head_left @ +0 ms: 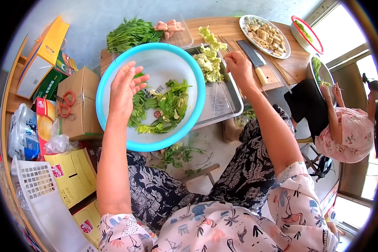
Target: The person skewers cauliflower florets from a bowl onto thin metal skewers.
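Observation:
My left hand (128, 83) hangs over a large white basin (185, 63) with a blue rim. Its fingers are apart and hold nothing. Green leafy vegetables (170, 103) lie inside the basin below it. My right hand (239, 67) is closed above the right edge of a metal tray (216, 111); what its fingers hold, if anything, I cannot make out. Pale yellow-green cabbage pieces (210, 63) lie just left of that hand, some apparently on thin sticks. Thin wooden skewers (277, 73) spread beside and behind the hand, near a cleaver (252, 54) with a wooden handle.
Leafy greens (132, 35) and a clear box (182, 40) with pink pieces stand at the back. An oval plate (287, 50) of cut food is at back right. Cardboard boxes (84, 107) with red scissors (66, 104) stand left. Another person (344, 130) sits right with a bowl.

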{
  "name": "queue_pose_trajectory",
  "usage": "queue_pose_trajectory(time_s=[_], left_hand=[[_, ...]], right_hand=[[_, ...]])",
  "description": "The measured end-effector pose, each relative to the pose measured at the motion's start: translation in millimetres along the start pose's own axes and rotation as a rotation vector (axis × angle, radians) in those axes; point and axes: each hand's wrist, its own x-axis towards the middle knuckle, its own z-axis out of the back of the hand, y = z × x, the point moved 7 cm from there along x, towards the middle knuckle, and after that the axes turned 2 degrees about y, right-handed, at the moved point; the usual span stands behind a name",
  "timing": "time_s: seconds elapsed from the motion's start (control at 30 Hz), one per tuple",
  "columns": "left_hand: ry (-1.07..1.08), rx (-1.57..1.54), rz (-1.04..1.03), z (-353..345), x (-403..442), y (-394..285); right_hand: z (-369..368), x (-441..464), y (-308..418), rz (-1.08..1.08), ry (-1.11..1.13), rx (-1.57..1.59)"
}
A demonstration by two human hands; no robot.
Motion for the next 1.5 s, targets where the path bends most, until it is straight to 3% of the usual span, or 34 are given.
queue_pose_trajectory(time_s=[0.03,0.17,0.47,0.7,0.97,1.07,1.17,1.5], left_hand=[[-0.004,0.001,0.001,0,-1,-1],[0.012,-0.011,-0.007,-1,-3,-4],[0.055,0.023,-0.021,-1,-6,-6],[0.077,0.046,-0.042,2,-8,-8],[0.096,0.1,-0.05,-4,-9,-8],[0.092,0.144,-0.048,-5,-6,-6],[0.104,0.164,-0.036,-10,-4,-4],[0.105,0.243,-0.042,-16,-3,-4]], right_hand=[[1,-3,4,0.127,-0.096,-0.235],[-22,-13,-22,0.071,0.026,-0.574],[-47,-23,-25,0.034,0.155,-0.474],[-11,-26,-17,0.008,0.211,-0.529],[70,8,-130,-0.067,0.141,-0.717],[69,-2,-163,-0.218,0.168,-0.761],[56,-13,-153,-0.19,0.165,-0.704],[37,-16,-155,-0.251,0.253,-0.987]])
